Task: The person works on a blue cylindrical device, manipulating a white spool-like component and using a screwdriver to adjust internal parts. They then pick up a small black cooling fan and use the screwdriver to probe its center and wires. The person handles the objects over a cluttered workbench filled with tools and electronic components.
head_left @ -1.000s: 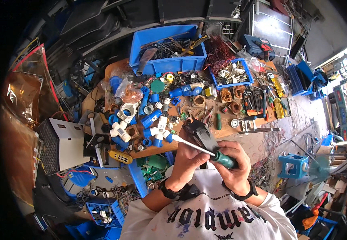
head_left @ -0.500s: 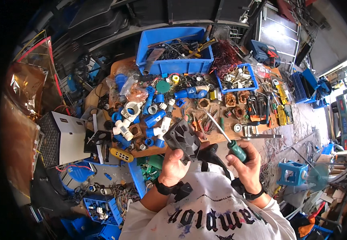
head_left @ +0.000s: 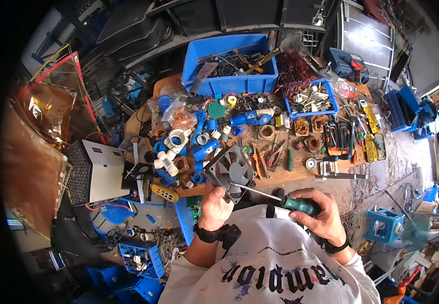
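A black square cooling fan (head_left: 231, 175) is gripped at its lower left edge by my left hand (head_left: 214, 206), its bladed face turned toward me. My right hand (head_left: 316, 210) is closed round the green handle of a screwdriver (head_left: 265, 195). The metal shaft points left, and its tip meets the fan near the lower part of the frame; whether it touches a screw is too small to tell. Both hands are held in front of my chest, at the near edge of the wooden workbench (head_left: 280, 175).
On the bench lie blue and white pipe fittings (head_left: 166, 162), hand tools (head_left: 338, 138) and a second green screwdriver (head_left: 290, 161). Behind them stand a large blue bin (head_left: 229, 83) of cables and a blue tray (head_left: 310, 112) of metal parts. A yellow power strip (head_left: 164, 193) hangs near the front edge.
The screwdriver has swung from pointing up and away to lying nearly level, its tip now at the fan. The fan has turned its bladed face more toward me. The view has shifted slightly.
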The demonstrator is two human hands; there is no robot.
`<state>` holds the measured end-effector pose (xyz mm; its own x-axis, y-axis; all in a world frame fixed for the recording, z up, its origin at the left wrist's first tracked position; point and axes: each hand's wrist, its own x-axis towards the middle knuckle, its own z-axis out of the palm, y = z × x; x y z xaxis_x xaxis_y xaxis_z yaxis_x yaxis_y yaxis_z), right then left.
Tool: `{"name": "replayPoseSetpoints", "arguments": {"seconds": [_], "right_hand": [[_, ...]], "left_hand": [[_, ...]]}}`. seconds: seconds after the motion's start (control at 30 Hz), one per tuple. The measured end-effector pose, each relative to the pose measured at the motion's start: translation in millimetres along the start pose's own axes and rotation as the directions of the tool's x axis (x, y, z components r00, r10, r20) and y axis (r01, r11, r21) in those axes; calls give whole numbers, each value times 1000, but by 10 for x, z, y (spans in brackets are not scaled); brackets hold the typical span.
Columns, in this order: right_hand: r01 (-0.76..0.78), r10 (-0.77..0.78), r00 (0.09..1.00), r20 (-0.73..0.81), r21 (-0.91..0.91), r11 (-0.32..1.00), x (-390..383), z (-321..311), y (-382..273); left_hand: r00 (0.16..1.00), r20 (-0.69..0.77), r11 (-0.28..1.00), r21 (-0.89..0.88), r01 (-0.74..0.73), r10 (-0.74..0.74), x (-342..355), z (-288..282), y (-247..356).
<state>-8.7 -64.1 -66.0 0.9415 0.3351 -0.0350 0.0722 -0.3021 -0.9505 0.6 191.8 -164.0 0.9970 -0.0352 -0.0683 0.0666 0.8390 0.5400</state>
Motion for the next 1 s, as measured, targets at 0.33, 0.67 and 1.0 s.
{"name": "replayPoseSetpoints", "arguments": {"seconds": [0.33, 0.67, 1.0], "right_hand": [[51, -58, 969, -239, -36, 998, -202, -834, 222], [119, -115, 993, -31, 199, 973, -294, -1276, 490], [53, -16, 983, -180, 202, 978, -281, -1778, 648]], "left_hand": [[996, 30, 966, 242, -86, 81, 150, 581, -337], [997, 66, 947, 316, -59, 40, 178, 1106, -833], [997, 17, 947, 313, -74, 72, 108, 1314, -1011]]}}
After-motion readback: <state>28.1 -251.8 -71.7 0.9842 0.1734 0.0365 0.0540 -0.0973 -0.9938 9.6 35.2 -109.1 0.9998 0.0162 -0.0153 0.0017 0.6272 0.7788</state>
